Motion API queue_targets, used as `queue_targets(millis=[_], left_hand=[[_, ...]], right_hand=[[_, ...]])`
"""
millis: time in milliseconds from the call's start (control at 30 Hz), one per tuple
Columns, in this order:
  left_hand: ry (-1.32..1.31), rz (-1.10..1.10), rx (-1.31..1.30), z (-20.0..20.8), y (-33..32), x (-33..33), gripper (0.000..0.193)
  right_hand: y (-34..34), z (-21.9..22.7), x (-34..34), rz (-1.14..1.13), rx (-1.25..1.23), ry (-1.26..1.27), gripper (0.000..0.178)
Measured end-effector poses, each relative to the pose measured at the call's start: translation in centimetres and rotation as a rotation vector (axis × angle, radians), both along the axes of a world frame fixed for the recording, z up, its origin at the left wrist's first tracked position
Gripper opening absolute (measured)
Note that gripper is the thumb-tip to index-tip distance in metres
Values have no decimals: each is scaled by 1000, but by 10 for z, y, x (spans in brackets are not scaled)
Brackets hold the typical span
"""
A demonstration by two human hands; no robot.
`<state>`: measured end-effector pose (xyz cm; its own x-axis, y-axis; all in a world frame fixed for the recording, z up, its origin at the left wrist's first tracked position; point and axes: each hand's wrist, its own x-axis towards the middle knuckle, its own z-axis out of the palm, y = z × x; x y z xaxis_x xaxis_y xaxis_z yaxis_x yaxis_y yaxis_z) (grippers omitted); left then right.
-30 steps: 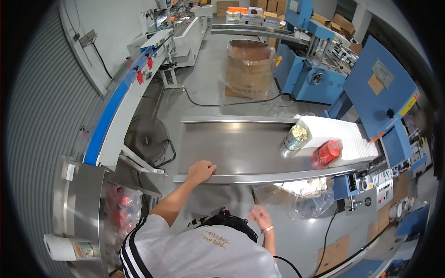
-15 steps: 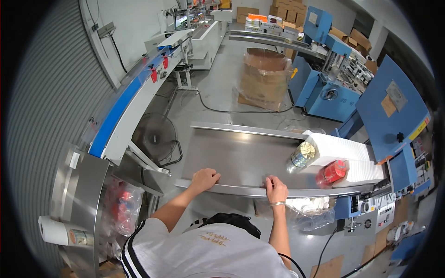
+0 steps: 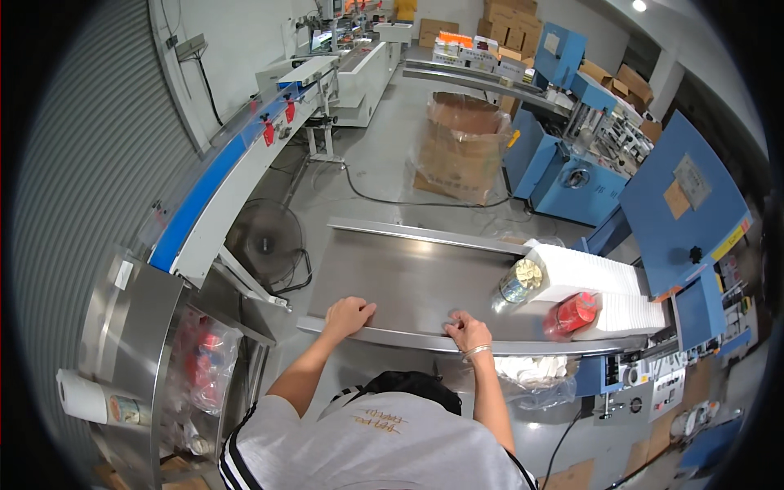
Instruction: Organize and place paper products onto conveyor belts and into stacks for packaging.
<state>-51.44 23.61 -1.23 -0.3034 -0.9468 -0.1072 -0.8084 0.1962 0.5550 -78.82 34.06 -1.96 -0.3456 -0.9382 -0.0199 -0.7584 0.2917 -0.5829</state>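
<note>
My left hand [image 3: 349, 317] rests on the near rim of a long stainless steel trough [image 3: 392, 282], its fingers curled over the edge. Farther right, my right hand [image 3: 469, 331] is at the same rim, with fingertips pinched together just inside; whether anything small is between them cannot be made out. At the trough's right end lie a clear-wrapped cylinder with a gold end [image 3: 519, 282] and a red wrapped cylinder [image 3: 572, 314]. Behind them, two rows of thin white sheets stand packed on edge, a long far row [image 3: 584, 271] and a shorter near row [image 3: 625, 316].
A blue-belted conveyor [image 3: 204, 196] runs along the left, with a floor fan [image 3: 264, 243] beside it. Blue machinery [image 3: 686, 192] stands at the right. A large lined carton [image 3: 464, 151] is beyond the trough. A steel stand [image 3: 126, 359] holds a white roll [image 3: 82, 398] at lower left.
My right hand has shifted from gripping the rim to just inside it, turning leftward with its fingertips together. My left hand stays at the rim. The whole view has shifted slightly.
</note>
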Motion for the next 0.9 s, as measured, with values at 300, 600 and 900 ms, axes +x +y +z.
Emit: queue_targets(millis=[300,600,900], left_hand=[[46,-88,45,-1,-2,-13,31],[75,-396,141,-3,-25,-32,32],[354,-321,117,-24,-31,-33,33]], right_hand=[[-5,4,12,-135,23,115,39],[-5,1,15,-173,-22,195,31],[-3,5,21,-207,-35,209,28]])
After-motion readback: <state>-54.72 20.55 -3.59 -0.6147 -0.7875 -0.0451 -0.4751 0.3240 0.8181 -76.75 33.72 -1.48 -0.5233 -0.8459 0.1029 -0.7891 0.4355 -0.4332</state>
